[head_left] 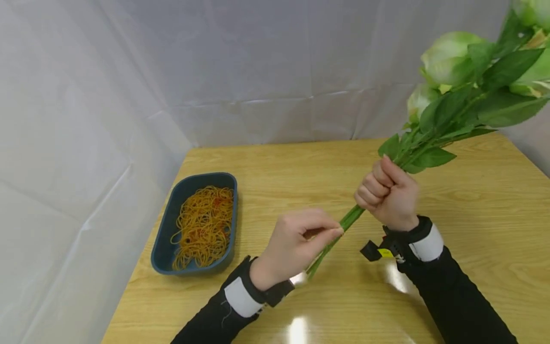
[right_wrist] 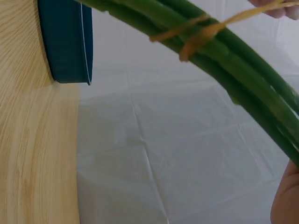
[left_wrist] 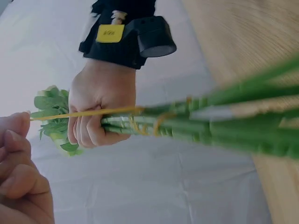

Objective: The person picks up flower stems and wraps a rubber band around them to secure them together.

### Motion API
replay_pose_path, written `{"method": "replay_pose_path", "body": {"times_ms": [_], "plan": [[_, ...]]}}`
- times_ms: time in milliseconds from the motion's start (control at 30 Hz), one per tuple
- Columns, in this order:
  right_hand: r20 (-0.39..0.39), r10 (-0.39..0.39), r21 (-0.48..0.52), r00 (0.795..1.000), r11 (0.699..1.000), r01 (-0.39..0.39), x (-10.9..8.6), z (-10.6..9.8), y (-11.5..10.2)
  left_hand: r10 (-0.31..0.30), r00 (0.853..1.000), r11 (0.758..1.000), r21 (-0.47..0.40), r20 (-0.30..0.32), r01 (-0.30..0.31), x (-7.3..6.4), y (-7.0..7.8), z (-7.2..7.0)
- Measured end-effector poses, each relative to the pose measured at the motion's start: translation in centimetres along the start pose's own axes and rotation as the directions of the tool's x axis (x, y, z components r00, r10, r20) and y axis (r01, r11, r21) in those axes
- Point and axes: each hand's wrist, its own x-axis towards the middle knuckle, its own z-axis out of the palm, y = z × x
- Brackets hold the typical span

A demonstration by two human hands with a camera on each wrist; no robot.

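Observation:
A bunch of pale green and white flowers (head_left: 449, 59) with long green stems (head_left: 353, 215) slants across the head view, blooms at the upper right. My right hand (head_left: 388, 193) grips the stems just below the leaves. In the left wrist view a yellow rubber band (left_wrist: 88, 113) loops round the stems below that fist. One end of it is stretched out taut, pinched between the thumb and forefinger of my left hand (left_wrist: 21, 172). The right wrist view shows the band (right_wrist: 201, 39) crossing the stems (right_wrist: 243, 70) close up. In the head view my left hand (head_left: 298, 243) is beside the lower stems.
A dark blue tub (head_left: 161, 248) full of tangled yellow rubber bands (head_left: 205, 224), a few of them red, stands at the left of the wooden table (head_left: 283, 177). Pale sheeting (head_left: 258, 62) hangs behind the table and at its left.

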Motion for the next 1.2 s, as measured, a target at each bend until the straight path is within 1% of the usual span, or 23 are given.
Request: {"method": "replay_pose_path", "body": {"times_ms": [67,133,233,300,367,433,500,567,633,700,833,933,1067,1133,1200], "plan": [[0.008,0.051,0.007,0.999,0.999,-0.051,0.0,-0.1,-0.2,-0.083,0.996,0.994,-0.072,-0.018,0.082,0.1,-0.2,-0.5],[0.003,0.089,0.040,0.996,0.995,-0.089,0.0,-0.1,-0.4,-0.151,0.988,0.983,-0.107,-0.031,0.146,0.1,-0.5,-1.1],[-0.008,0.133,0.136,0.991,0.982,-0.130,-0.1,-0.1,-0.7,-0.215,0.975,0.972,-0.114,-0.057,0.208,0.2,-0.9,-1.9],[-0.021,0.158,0.221,0.987,0.964,-0.150,-0.1,0.0,-0.8,-0.246,0.966,0.967,-0.093,-0.078,0.239,0.2,-1.2,-2.5],[-0.040,0.177,0.297,0.983,0.942,-0.158,-0.1,0.1,-1.0,-0.268,0.958,0.963,-0.064,-0.101,0.262,0.2,-1.6,-3.0],[-0.062,0.193,0.366,0.979,0.917,-0.158,-0.2,0.1,-1.2,-0.276,0.954,0.961,-0.033,-0.120,0.274,0.2,-1.9,-3.4],[-0.073,0.209,0.431,0.975,0.888,-0.158,-0.3,0.2,-1.4,-0.272,0.953,0.962,-0.003,-0.132,0.274,0.2,-2.3,-3.6],[-0.081,0.222,0.490,0.972,0.858,-0.155,-0.3,0.2,-1.6,-0.262,0.955,0.963,0.021,-0.136,0.267,0.2,-2.5,-3.7],[-0.088,0.230,0.535,0.969,0.832,-0.149,-0.4,0.2,-1.8,-0.256,0.957,0.964,0.042,-0.136,0.264,0.3,-2.8,-3.7],[-0.096,0.234,0.557,0.968,0.818,-0.143,-0.5,0.2,-2.0,-0.257,0.957,0.962,0.052,-0.136,0.266,0.3,-3.1,-3.7],[-0.110,0.228,0.538,0.968,0.832,-0.135,-0.8,0.2,-2.2,-0.262,0.954,0.961,0.058,-0.143,0.272,0.2,-3.7,-3.7],[-0.109,0.224,0.502,0.969,0.853,-0.140,-1.0,0.1,-2.3,-0.264,0.953,0.960,0.062,-0.148,0.275,0.2,-4.1,-3.8],[-0.111,0.233,0.485,0.966,0.861,-0.152,-1.1,0.0,-2.4,-0.261,0.954,0.959,0.072,-0.147,0.274,0.1,-4.2,-3.9],[-0.140,0.236,0.492,0.962,0.860,-0.140,-1.2,0.2,-2.5,-0.253,0.957,0.961,0.078,-0.146,0.266,0.1,-4.2,-3.9],[-0.198,0.235,0.504,0.952,0.857,-0.107,-1.2,0.4,-2.5,-0.240,0.960,0.963,0.088,-0.142,0.254,0.1,-4.3,-3.8]]}}
